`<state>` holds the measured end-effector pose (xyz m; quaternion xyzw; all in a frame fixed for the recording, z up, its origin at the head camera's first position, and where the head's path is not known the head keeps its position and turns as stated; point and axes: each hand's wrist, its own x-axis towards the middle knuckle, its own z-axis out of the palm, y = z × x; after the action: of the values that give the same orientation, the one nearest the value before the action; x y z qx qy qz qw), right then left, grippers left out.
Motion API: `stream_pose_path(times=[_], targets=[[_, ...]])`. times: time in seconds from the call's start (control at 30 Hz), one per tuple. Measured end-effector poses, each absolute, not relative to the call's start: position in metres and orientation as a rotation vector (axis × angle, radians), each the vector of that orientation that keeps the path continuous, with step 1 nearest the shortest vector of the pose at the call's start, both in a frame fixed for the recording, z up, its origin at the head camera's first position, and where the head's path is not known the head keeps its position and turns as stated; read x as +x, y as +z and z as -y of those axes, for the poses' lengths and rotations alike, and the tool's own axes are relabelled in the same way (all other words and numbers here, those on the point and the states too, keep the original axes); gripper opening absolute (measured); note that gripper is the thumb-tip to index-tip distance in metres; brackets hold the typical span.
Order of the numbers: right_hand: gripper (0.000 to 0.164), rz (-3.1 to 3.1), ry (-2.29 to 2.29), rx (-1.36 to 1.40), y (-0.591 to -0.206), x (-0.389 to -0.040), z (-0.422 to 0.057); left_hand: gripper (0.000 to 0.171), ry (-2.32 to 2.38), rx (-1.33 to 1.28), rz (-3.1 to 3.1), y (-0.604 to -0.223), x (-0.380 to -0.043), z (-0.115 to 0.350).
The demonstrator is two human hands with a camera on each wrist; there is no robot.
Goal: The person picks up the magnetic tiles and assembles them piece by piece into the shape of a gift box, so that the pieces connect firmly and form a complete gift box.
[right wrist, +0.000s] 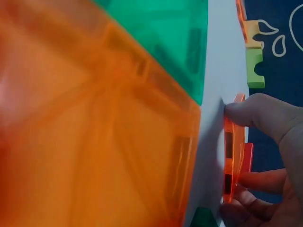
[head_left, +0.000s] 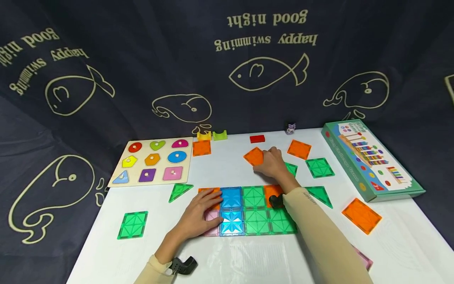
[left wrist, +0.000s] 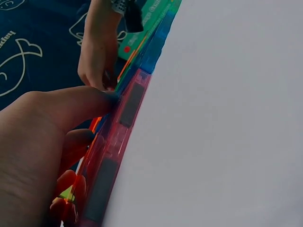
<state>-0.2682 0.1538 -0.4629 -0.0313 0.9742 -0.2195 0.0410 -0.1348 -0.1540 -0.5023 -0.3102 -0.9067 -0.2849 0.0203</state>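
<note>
My right hand is at the middle back of the table, gripping an orange magnetic tile. In the right wrist view the thumb sits at one end of that tile and the fingers at the other. My left hand rests with extended fingers on the left end of a two-row block of tiles, over an orange tile and a pink tile. Its fingertips reach blue tiles. Green tiles form the block's right part. My right forearm partly covers another orange tile there.
Loose tiles lie around, including a green square, a green triangle and an orange square. A shape puzzle board stands at back left, a green game box at right. A red block lies near the back edge.
</note>
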Motion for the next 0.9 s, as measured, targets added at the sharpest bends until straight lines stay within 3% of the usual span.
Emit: stream_pose_path(times=[0.2,0.47,0.9], targets=[[0.087,-2.866,-0.766,-0.189,-0.464,-0.268,-0.148,0.063,-0.865,-0.956,2.817,-0.506,-0.133,0.155],[0.084,-2.705,-0.911,-0.501,-0.463,-0.264,-0.135,0.064,-0.884,-0.972,2.801,-0.504,-0.136,0.154],[0.075,-2.653,-0.8,-0.645,-0.457,-0.262,-0.113,0.064,-0.892,-0.967,2.798,-0.504,-0.136,0.156]])
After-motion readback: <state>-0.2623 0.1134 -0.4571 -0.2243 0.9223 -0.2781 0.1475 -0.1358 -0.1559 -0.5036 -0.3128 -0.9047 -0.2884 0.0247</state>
